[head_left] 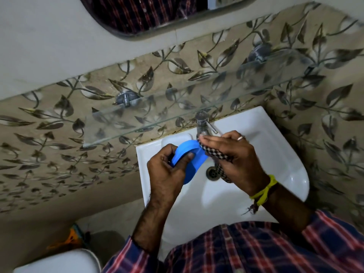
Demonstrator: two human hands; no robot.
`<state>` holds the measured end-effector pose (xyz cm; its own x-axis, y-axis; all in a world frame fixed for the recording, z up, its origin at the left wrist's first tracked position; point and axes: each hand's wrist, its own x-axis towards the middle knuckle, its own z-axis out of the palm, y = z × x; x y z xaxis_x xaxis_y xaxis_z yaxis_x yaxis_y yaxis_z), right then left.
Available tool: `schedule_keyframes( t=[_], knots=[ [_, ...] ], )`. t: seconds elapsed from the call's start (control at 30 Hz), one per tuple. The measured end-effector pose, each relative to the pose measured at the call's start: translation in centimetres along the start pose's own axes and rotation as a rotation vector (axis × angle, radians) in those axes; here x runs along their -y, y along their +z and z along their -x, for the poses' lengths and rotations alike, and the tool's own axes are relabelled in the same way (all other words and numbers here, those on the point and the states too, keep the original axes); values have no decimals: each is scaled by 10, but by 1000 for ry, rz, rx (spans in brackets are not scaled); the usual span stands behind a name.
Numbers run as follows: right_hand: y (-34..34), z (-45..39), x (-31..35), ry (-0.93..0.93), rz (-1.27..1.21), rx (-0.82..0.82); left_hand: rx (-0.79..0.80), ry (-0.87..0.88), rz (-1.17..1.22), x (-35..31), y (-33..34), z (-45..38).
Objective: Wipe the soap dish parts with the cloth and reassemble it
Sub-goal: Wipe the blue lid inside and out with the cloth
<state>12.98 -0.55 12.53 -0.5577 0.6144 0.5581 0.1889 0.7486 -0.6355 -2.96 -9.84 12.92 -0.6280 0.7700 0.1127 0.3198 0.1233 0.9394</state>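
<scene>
- Soap dish part, a blue oval plastic piece, was held tilted on edge over the left side of the white sink, just in front of the tap.
- It was gripped by the left hand, with the thumb laid across its near face and the fingers curled round its left rim.
- A checked black-and-white cloth was held bunched in the right hand, whose grip was closed round it with the fingers curled over the top.
- The cloth was pressed against the right end of the blue part, and its loose tail was seen hanging down over the drain.
- A ring was worn on one finger of the right hand, and a yellow thread band was tied round that wrist.
- A glass shelf was fixed to the leaf-patterned tiled wall beyond the sink.
- A moulded soap recess was visible on the far left rim of the sink, behind the blue part.
- Red and blue checked sleeves were seen at the near edge.
</scene>
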Motion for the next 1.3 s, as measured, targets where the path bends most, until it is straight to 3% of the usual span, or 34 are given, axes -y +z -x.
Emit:
schedule_keyframes(
  t=[0.2,0.37,0.47,0.6,0.73,0.87,0.97,1.17,1.3],
  knots=[
    [7,-12,18,-51,40,0,9,-54,143,-7,2,3],
    [9,0,2,83,-131,-104,0,-109,253,-9,2,1],
    [10,-7,6,9,-10,-77,100,-181,279,-9,5,3],
    [4,-18,7,-94,139,14,246,-133,96,-18,5,-7],
    [3,-21,14,-102,108,62,168,-35,-46,-18,7,-10],
    [0,-6,7,-10,-70,125,119,-63,4,-12,1,-6],
    [4,1,1,38,-103,92,129,-104,64,-10,2,-1],
    [6,-17,12,-58,-33,37,73,-67,122,-23,-3,-10],
    [7,3,-9,42,-42,-26,31,-58,185,-21,-13,-13]
  ],
)
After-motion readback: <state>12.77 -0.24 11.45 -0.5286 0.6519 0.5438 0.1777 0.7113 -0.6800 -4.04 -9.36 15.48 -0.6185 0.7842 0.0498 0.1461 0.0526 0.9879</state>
